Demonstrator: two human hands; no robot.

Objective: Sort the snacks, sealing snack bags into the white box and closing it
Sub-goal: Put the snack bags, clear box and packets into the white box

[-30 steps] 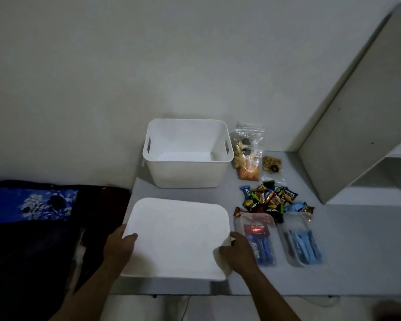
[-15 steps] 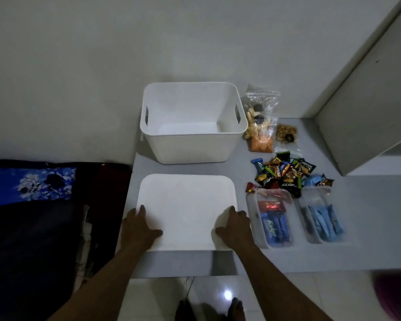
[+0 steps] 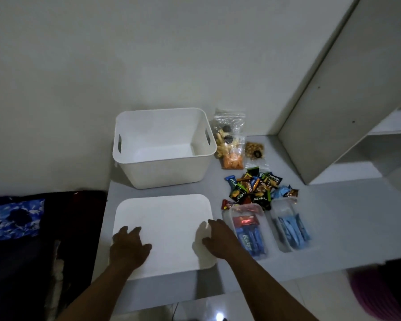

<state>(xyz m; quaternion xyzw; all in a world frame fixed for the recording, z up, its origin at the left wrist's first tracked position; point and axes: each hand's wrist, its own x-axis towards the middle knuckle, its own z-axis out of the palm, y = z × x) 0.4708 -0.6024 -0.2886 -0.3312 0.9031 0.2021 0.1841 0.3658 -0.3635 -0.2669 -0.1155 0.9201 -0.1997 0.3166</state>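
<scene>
The white box [image 3: 162,167] stands open and empty at the back of the grey table [image 3: 347,223]. Its flat white lid [image 3: 167,228] lies in front of it. My left hand [image 3: 127,247] rests flat on the lid's near left part, and my right hand [image 3: 220,238] lies on its right edge, fingers spread. To the right of the box lean clear snack bags [image 3: 229,140] with cookies and orange crackers, beside a small bag of nuts [image 3: 254,150]. A heap of small wrapped snacks [image 3: 257,187] lies in front of them.
Two clear tubs sit right of the lid: one [image 3: 247,228] with red and blue packets, one [image 3: 289,225] with light blue packets. A white cabinet panel [image 3: 347,93] rises at the right. A dark bed with blue cloth [image 3: 12,218] lies left.
The lid went from gripped at its sides to lying flat with both hands resting on top. The view has tilted down, showing more of the table's front edge.
</scene>
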